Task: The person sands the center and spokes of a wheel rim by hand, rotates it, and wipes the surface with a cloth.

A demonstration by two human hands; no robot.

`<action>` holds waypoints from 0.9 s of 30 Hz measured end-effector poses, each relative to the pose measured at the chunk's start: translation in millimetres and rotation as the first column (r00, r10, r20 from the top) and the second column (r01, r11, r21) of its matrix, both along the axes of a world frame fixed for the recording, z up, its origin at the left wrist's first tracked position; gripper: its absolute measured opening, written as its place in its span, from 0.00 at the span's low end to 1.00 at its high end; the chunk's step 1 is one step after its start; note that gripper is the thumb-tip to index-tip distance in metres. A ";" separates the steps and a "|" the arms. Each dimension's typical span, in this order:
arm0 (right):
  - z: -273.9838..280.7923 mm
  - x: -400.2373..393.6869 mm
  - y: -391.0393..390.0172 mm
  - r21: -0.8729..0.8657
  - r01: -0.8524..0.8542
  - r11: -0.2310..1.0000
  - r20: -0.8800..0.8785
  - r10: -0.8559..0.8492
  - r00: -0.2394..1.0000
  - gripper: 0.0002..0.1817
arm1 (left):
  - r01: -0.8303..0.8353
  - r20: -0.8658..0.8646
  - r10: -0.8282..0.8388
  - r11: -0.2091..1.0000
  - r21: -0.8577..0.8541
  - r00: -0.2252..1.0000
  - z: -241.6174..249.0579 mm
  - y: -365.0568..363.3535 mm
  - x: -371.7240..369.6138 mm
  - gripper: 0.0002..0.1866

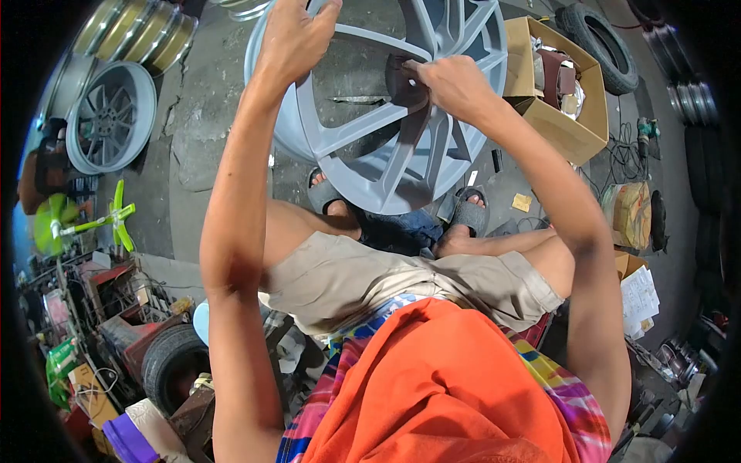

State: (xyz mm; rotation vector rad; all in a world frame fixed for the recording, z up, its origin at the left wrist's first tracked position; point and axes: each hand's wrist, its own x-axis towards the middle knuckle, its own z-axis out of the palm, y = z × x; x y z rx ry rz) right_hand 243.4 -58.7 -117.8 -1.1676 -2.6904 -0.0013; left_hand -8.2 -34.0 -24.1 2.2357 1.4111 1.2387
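Observation:
A large grey multi-spoke wheel rim stands between my feet, tilted, its spoked face toward me. At the upper left of the rim is my left hand, closed, with its fingers at the outer edge near the top of the picture. My right hand is at the rim's hub, fingers curled and pinched together near the dark centre hole. Whatever lies between those fingertips is too small to make out. Dark sandals are on my feet, one on each side of the rim's lower edge.
A cardboard box of scraps stands right of the rim, with a black tyre behind it. More rims are at the left. A green fan, another tyre and clutter fill the lower left. Papers lie at right.

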 end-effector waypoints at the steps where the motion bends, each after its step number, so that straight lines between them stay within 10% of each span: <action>1: -2.0 -2.0 0.3 0.087 0.049 0.995 -0.068 -0.043 0.997 0.06 | -0.008 -0.013 0.008 1.000 0.008 1.000 0.0 0.7 -0.3 0.25; 15: 17.8 -12.9 -2.9 -0.050 0.062 0.997 0.207 -0.051 0.977 0.06 | 0.031 0.018 -0.031 1.000 0.003 0.999 4.3 -4.6 6.0 0.24; 17: 5.8 -4.4 3.3 0.128 0.026 0.991 0.019 -0.029 0.999 0.11 | 0.027 -0.009 -0.027 0.999 0.033 1.000 4.6 -4.9 3.4 0.24; 24: -2.4 44.9 -12.2 0.030 0.015 0.999 0.062 -0.017 0.998 0.16 | 0.009 0.004 -0.009 1.000 0.005 1.000 0.9 -2.6 0.7 0.24; 27: -9.9 48.1 -13.0 -0.043 -0.006 0.999 -0.179 -0.002 0.984 0.16 | 0.019 0.067 -0.017 0.999 -0.034 0.998 -2.1 4.4 1.6 0.24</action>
